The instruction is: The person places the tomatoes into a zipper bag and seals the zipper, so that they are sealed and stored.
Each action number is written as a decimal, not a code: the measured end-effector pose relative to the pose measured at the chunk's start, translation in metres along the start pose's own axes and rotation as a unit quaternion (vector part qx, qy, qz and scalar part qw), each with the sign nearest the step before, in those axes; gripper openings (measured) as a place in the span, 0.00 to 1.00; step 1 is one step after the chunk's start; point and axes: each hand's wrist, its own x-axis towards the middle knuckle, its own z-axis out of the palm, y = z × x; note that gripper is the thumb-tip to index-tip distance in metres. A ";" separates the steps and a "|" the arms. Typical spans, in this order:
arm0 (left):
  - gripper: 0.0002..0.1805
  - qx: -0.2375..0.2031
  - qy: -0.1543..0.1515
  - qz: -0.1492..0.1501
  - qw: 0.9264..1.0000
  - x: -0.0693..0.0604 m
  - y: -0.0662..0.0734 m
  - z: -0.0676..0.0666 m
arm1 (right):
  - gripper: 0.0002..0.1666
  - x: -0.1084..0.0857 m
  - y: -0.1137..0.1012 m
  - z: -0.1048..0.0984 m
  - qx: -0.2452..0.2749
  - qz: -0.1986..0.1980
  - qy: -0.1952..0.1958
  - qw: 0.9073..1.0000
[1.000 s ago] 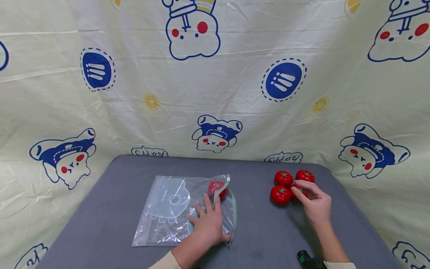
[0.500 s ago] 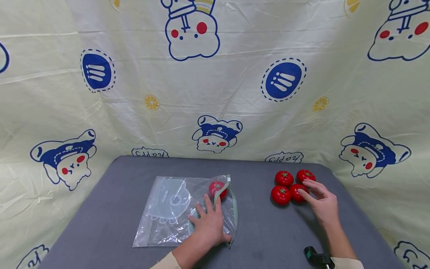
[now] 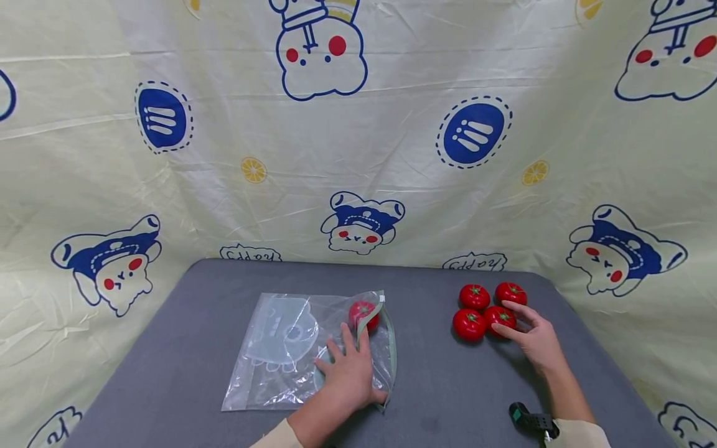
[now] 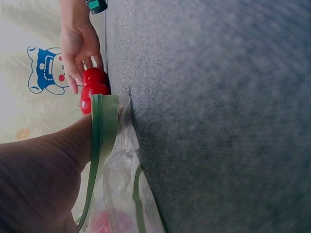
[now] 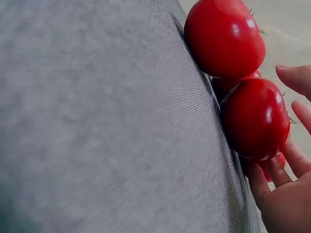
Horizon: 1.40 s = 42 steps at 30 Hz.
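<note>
A clear zip bag with a green-edged mouth lies flat, its mouth facing right. One tomato shows through the plastic near that mouth. My left hand rests on the bag with fingers spread, the thumb by the green edge. On the right, several red tomatoes sit clustered together. My right hand is at the nearest right tomato, thumb and fingers parted around its right side. In the right wrist view, the fingers lie beside that tomato, not clenched on it.
The grey table backs onto a pale curtain printed with cartoon figures. A small black device is at my right cuff. Another tomato stands just beyond my right fingertips.
My right hand has drawn back slightly to the right from over the tomato, then its thumb lowered towards that tomato's near side. The left hand, bag and tomatoes look unmoved.
</note>
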 end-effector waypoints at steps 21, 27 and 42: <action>0.75 0.005 -0.001 -0.006 1.000 0.001 0.000 0.003 | 0.54 0.003 0.007 -0.002 -0.012 0.065 -0.048 0.997; 0.73 0.000 0.000 -0.005 1.000 0.001 0.000 0.002 | 0.54 0.002 0.006 -0.002 -0.018 0.073 -0.048 0.996; 0.73 0.006 -0.005 -0.005 1.000 0.001 0.001 0.001 | 0.57 0.002 0.006 -0.004 0.002 0.110 -0.041 0.993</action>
